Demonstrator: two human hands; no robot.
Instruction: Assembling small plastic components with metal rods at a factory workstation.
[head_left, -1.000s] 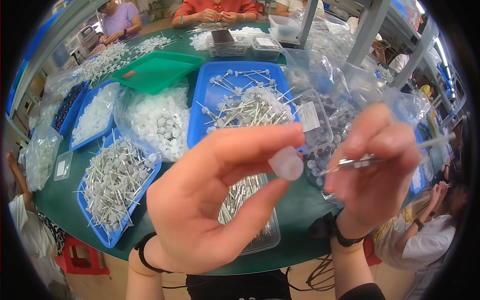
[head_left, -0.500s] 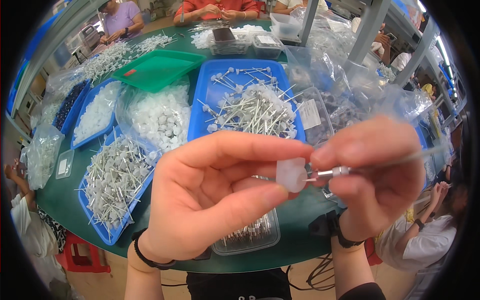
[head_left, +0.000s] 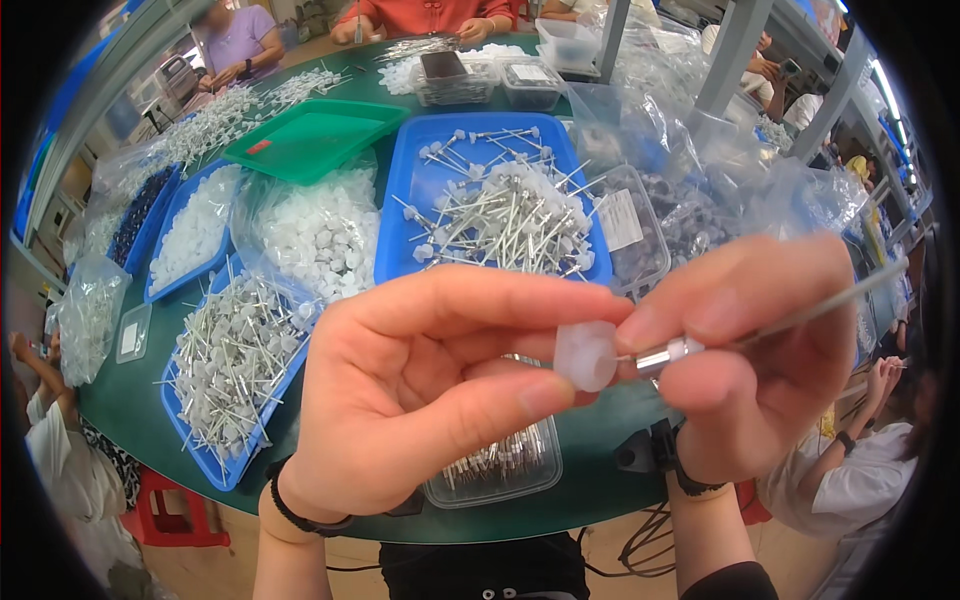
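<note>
1. Head view, edges: the round green table (head_left: 590, 470) ends in a curved rim at the lower centre of the frame. Both hands are raised over this rim, in front of the table's contents.
2. Open room: bare table surface shows only as a narrow strip at lower centre. The rest is filled by a clear tub of pins (head_left: 495, 465), a blue tray of pins (head_left: 225, 375) at lower left, a large blue tray (head_left: 400, 240) at upper centre, a green tray (head_left: 315, 135) at upper left and clear bags (head_left: 700, 150) at upper right.
3. Left hand (head_left: 420, 385): thumb and forefinger pinch a white plastic cap (head_left: 585, 355) at centre frame.
4. Right hand (head_left: 750, 350): fingers pressed together, pinching a metal pin (head_left: 668, 352).
5. Orientation: the pin's long axis runs from the cap up toward the right edge; its thick end points left and touches the cap.
</note>
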